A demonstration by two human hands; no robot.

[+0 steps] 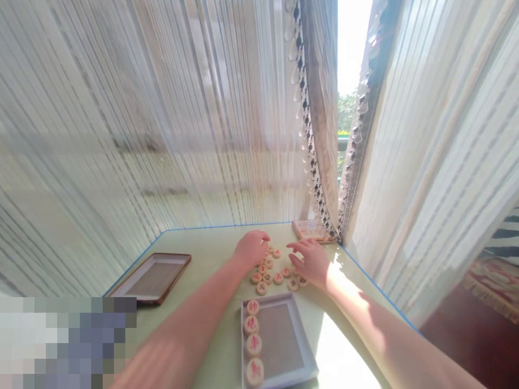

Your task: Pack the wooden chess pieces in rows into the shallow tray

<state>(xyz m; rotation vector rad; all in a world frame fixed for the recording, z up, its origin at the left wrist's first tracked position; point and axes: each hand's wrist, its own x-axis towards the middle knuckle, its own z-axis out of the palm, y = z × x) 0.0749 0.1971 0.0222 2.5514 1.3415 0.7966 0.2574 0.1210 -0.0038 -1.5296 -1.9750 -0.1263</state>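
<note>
Several round wooden chess pieces (267,278) with red or dark characters lie loose on the pale green table (203,243). My left hand (251,247) rests over the far side of the heap, fingers curled down onto the pieces. My right hand (311,261) lies at the heap's right edge, fingers bent and pointing left; what they pinch, if anything, is hidden. A grey box tray (284,346) lies nearer to me, with several red-marked pieces (253,343) lined along its left wall.
A brown-rimmed box lid (156,276) lies at the left of the table. A small printed box or booklet (310,229) sits at the far corner by the curtains (320,135). Sheer curtains hang round the table's blue-edged sides. Sunlight glares on the right.
</note>
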